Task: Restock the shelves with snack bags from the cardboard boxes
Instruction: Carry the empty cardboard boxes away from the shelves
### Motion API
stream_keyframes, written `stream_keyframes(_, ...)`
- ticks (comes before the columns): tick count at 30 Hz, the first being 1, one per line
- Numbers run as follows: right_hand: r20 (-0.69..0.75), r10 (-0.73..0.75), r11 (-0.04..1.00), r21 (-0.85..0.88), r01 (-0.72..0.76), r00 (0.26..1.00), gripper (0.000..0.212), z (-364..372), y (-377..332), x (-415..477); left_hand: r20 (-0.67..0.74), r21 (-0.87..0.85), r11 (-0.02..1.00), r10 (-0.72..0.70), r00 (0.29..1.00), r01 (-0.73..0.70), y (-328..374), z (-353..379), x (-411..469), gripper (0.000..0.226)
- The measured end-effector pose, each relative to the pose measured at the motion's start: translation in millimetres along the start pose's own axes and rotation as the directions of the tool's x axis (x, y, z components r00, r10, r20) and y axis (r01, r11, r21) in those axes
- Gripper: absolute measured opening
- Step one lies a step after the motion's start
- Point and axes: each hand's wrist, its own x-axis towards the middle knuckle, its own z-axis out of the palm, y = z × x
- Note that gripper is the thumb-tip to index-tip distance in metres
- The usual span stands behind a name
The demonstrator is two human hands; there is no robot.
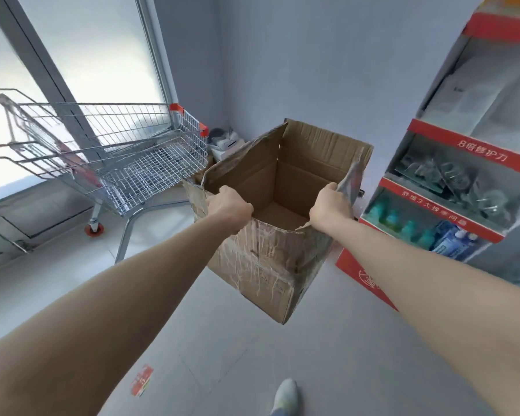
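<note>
A worn brown cardboard box [264, 265] hangs in the air in front of me, its flaps open and its inside bare of bags. My left hand [227, 210] grips the box's left rim. My right hand [330, 207] grips the right rim by a bent flap. At the right stands a red and white shelf unit [451, 187]; shiny snack bags [451, 178] lie on its middle tier.
A metal shopping cart [126, 157] stands at the left, beside a large window. Green and blue bottles [409, 226] fill the shelf's lower tier. A red packet [141, 381] lies on the pale floor near my shoe [285, 396]. Small items sit in the far corner.
</note>
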Motion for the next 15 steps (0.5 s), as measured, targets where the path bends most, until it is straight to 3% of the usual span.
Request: stream_keyframes(15,-0.08,0.029,1.0,0.011,-0.029,0.996,0.056,-9,-25,313,-0.008,0.049,0.997,0.066,0.998,-0.065,171,73,267,0.042)
